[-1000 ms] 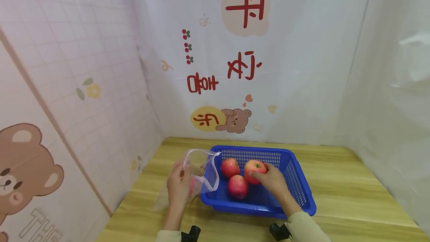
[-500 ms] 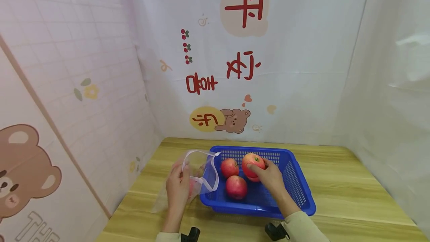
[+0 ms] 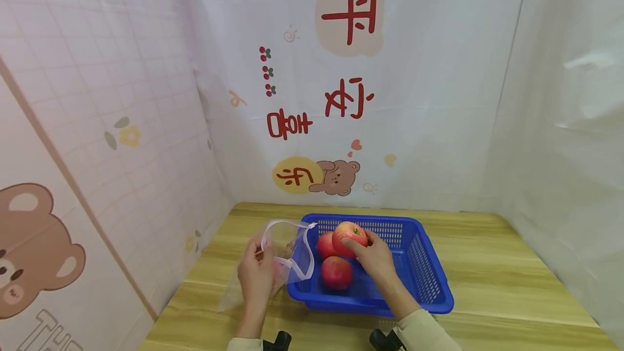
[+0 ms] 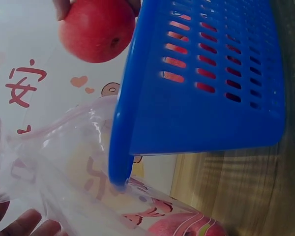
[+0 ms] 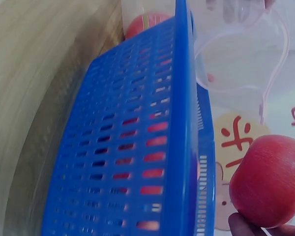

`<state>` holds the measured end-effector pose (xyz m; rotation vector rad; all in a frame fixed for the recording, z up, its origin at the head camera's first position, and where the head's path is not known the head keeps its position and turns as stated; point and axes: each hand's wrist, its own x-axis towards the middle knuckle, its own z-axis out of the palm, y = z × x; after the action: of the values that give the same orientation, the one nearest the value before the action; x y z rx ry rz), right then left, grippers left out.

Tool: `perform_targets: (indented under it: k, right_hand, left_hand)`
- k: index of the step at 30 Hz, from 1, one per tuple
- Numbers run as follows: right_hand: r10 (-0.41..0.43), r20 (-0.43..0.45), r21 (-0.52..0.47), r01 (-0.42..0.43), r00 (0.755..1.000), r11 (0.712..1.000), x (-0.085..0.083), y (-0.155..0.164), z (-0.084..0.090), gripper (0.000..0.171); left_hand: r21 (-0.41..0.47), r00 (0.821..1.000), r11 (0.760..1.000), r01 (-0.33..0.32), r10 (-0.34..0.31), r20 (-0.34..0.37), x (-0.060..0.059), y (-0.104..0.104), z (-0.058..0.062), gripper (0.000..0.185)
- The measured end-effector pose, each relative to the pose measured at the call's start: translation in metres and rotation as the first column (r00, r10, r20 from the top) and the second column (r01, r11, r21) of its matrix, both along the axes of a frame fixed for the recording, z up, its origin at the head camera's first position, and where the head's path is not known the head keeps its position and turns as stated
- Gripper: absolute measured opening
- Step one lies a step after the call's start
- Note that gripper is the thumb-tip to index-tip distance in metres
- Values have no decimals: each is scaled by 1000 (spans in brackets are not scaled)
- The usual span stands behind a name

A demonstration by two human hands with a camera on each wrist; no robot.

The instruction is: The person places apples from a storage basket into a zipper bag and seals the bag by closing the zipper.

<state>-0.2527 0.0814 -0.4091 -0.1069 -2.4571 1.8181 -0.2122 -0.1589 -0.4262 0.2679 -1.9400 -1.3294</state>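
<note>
No labels: right hand (image 3: 375,256) grips apple (image 3: 349,237); backdrop (image 3: 341,96) writing inverted.

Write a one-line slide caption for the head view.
Right hand lifts a red apple above the blue basket while the left hand holds a clear bag open beside it.

Pale beige sleeves (image 3: 429,332), black wrist mounts (image 3: 278,340).
</note>
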Motion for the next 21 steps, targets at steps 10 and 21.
perform_targets:
  k: [10,21]
  right_hand:
    - [24,-48,2,-24,999,1000,5,-18,4,74]
    - [91,-57,-23,-92,994,996,12,-37,12,80]
  left_hand:
    - [-20,1000,1000,-22,23,18,-4,-3,0,8]
    - [-32,1000,999,0,0,8,-5,-2,8,8]
